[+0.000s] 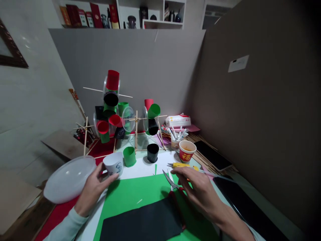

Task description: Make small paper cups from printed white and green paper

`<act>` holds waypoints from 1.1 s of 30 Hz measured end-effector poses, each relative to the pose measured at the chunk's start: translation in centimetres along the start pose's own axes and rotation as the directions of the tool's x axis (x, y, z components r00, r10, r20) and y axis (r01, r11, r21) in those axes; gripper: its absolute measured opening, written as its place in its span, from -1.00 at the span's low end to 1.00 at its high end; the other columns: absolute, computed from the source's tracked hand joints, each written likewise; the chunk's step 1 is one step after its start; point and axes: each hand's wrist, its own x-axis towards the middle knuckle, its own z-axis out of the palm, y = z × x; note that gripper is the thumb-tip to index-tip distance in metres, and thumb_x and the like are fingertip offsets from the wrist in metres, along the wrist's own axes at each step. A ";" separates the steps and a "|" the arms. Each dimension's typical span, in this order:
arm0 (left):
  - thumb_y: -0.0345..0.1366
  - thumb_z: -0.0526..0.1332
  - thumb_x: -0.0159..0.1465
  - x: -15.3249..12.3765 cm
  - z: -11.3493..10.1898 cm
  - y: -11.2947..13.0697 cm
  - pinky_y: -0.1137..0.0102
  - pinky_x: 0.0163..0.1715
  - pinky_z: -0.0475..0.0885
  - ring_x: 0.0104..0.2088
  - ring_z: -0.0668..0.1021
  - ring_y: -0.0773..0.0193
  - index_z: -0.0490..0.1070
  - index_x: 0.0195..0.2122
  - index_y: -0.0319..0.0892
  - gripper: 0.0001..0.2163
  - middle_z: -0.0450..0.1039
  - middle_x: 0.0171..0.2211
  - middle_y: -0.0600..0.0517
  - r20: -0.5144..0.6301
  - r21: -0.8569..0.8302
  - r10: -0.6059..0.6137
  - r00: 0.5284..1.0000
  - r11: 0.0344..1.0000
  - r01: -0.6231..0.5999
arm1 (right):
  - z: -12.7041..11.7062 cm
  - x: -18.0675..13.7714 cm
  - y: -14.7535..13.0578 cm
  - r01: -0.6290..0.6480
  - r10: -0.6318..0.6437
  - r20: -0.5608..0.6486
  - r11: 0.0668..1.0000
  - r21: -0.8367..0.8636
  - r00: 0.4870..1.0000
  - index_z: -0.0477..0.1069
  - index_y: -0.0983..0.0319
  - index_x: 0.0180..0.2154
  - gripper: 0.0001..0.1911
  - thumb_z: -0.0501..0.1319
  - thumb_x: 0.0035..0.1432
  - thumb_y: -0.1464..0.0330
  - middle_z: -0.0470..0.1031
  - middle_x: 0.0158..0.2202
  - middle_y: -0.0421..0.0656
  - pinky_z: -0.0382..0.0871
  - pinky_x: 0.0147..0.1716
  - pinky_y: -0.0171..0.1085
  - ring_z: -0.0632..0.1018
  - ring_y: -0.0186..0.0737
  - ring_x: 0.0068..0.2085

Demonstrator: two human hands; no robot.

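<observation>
My left hand (96, 185) grips a white paper cup (113, 164) with a blue design, thumb along its near side and fingers behind it. My right hand (197, 185) hangs over the scissors (173, 182), fingers curled together; what is in them, if anything, is hidden. The scissors' blades are spread, and one red handle runs under that hand. Just beyond its fingers lies a yellow-handled tool (182, 165) with a thin dark tip. A green cup (129, 156) and a black cup (152, 153) stand on white paper. Black sheet (140, 222) overlaps green sheet (135, 190).
Behind the cups stands a stick frame (136, 134) bearing red, green and black cups and clear discs. A red paper cup (187, 152) of liquid and a pen cup (177, 142) are at right. A white oval lid (70, 179) lies left; a dark tablet (213, 155) lies far right.
</observation>
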 end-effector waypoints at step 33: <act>-0.20 0.34 0.36 6.7 1.2 -3.5 -0.04 0.03 0.55 0.05 0.60 -0.02 0.43 0.16 -0.14 -0.62 0.51 0.13 -0.12 -0.084 0.665 -0.002 0.996 0.745 0.058 | 0.9 -0.6 -0.2 0.082 -0.074 0.131 0.995 -0.062 0.989 0.44 0.22 -0.06 -0.69 0.03 0.32 0.61 0.67 -0.31 -0.07 0.57 -0.47 -0.19 0.70 -0.08 -0.39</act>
